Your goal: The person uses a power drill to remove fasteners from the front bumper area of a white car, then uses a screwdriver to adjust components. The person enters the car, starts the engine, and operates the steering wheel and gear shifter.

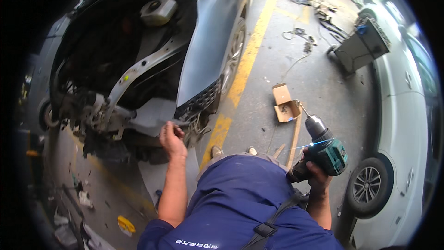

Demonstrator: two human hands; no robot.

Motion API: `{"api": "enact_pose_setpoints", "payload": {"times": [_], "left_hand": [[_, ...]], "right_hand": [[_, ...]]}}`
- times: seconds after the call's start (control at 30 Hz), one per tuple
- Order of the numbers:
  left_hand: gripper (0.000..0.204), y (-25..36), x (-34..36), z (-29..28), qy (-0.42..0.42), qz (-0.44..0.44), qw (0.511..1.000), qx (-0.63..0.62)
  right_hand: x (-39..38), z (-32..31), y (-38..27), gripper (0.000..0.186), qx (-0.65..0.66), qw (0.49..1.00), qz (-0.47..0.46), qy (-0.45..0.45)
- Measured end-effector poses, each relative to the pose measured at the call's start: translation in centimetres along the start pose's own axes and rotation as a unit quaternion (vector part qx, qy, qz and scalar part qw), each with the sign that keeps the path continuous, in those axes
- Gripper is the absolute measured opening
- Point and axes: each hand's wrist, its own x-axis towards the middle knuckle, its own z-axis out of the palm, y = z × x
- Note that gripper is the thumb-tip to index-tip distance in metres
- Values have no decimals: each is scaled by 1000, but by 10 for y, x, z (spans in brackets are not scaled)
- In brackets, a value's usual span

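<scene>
My right hand [318,176] is wrapped round the grip of a teal and black cordless drill [327,150], held up at my right side. A twisted drill bit sits in its chuck and points up and to the left; a bright light glows by the drill's body. My left hand [173,141] is raised beside the stripped front of a car, its fingers loosely curled and apart, with nothing visible in it. Just beyond that hand are the lower corner of the pale blue fender [206,51] and black honeycomb trim [201,102].
An open cardboard box [284,106] lies on the floor ahead, beside a long brown strip [294,136]. A grey wheeled cart [363,48] stands farther right, near a white car [402,111]. Cables and loose parts lie beyond. A yellow object [126,225] is on the floor at lower left.
</scene>
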Motion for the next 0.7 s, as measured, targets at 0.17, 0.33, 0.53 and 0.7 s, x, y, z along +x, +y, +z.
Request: {"api": "enact_pose_setpoints", "payload": {"times": [0.17,0.33,0.53,0.7], "left_hand": [[18,-26,-66,-31,9,-4,998,64],[13,-21,-79,-47,-9,111,974,198],[45,14,7,-59,-79,232,899,362],[71,2,93,-17,-316,227,869,305]], "right_hand": [[29,-9,30,51,-49,982,62,-171],[58,-25,73,50,-193,933,-25,-303],[61,-3,95,42,-127,934,54,-328],[65,24,178,21,-265,899,-114,-331]]}}
